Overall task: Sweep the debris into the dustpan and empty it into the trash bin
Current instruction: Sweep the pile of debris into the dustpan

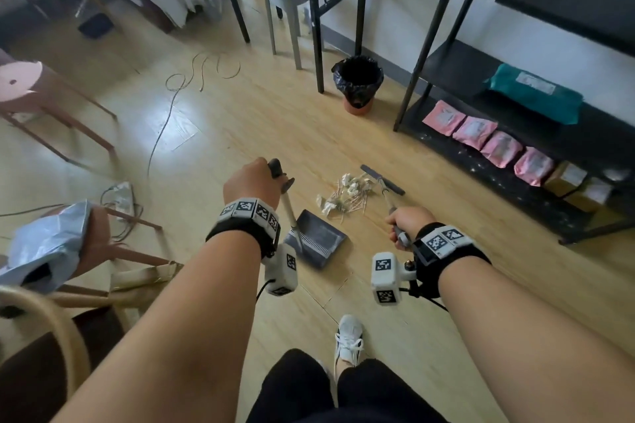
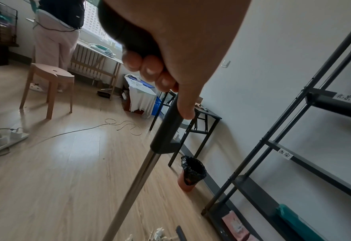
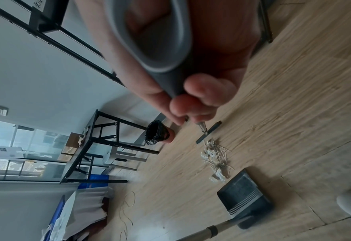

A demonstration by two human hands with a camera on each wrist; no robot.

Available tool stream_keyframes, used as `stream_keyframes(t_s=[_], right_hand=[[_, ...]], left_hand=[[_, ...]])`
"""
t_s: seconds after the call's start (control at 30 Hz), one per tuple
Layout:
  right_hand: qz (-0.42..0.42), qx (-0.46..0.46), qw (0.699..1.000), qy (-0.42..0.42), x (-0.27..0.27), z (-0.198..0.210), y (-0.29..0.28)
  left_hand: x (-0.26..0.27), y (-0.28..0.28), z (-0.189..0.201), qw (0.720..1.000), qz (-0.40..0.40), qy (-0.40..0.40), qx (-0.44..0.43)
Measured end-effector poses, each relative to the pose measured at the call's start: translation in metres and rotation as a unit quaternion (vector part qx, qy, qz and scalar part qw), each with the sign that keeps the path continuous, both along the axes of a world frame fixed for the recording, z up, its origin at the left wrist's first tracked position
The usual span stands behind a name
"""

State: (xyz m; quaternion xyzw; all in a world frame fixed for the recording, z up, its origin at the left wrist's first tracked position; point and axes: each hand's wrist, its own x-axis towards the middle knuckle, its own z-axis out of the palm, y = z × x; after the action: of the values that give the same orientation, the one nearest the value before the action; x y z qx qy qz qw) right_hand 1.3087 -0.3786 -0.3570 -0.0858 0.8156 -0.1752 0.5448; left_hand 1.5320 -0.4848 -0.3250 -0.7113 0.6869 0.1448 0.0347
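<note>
A pile of debris [image 1: 347,194], paper scraps and thin sticks, lies on the wooden floor. A dark grey dustpan [image 1: 318,239] stands on the floor just left of the pile, mouth toward it. My left hand [image 1: 252,182] grips the dustpan's long handle [image 2: 164,130] at the top. My right hand [image 1: 405,221] grips the broom handle [image 3: 170,78]. The flat broom head [image 1: 381,178] rests on the floor at the pile's far right side. A trash bin [image 1: 358,84] with a black liner stands further off by the wall, also in the left wrist view as the bin [image 2: 192,173].
A black shelf rack [image 1: 515,106] with pink packets runs along the right. A black table [image 1: 319,10] and grey stool [image 1: 285,0] stand beyond the bin. A cable [image 1: 171,103] and power strip [image 1: 120,196] lie at left by brown stools. My shoe [image 1: 348,340] is below.
</note>
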Motion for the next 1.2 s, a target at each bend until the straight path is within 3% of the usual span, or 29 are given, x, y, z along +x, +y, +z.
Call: stream_keyframes(t_s=[0.23,0.4,0.6,0.97,1.2], right_hand=[[-0.021,-0.009,1.000,-0.001,-0.006,-0.010,-0.027],[0.033,-0.013,0.999,-0.004,-0.002,-0.030,-0.043],[0.105,0.007,0.994,0.004,0.033,-0.027,-0.044],[0.181,0.082,0.980,-0.017,0.085,0.022,-0.024],[0.243,0.071,0.967,0.027,0.081,0.064,-0.014]], left_hand=[[-0.002,-0.032,-0.004,1.000,-0.015,-0.005,0.000],[0.007,-0.044,-0.008,0.999,-0.030,-0.015,-0.023],[0.007,-0.047,-0.011,0.998,-0.065,-0.014,-0.018],[0.035,-0.035,-0.004,0.990,-0.144,-0.002,0.002],[0.041,-0.030,-0.009,0.992,-0.130,0.009,0.003]])
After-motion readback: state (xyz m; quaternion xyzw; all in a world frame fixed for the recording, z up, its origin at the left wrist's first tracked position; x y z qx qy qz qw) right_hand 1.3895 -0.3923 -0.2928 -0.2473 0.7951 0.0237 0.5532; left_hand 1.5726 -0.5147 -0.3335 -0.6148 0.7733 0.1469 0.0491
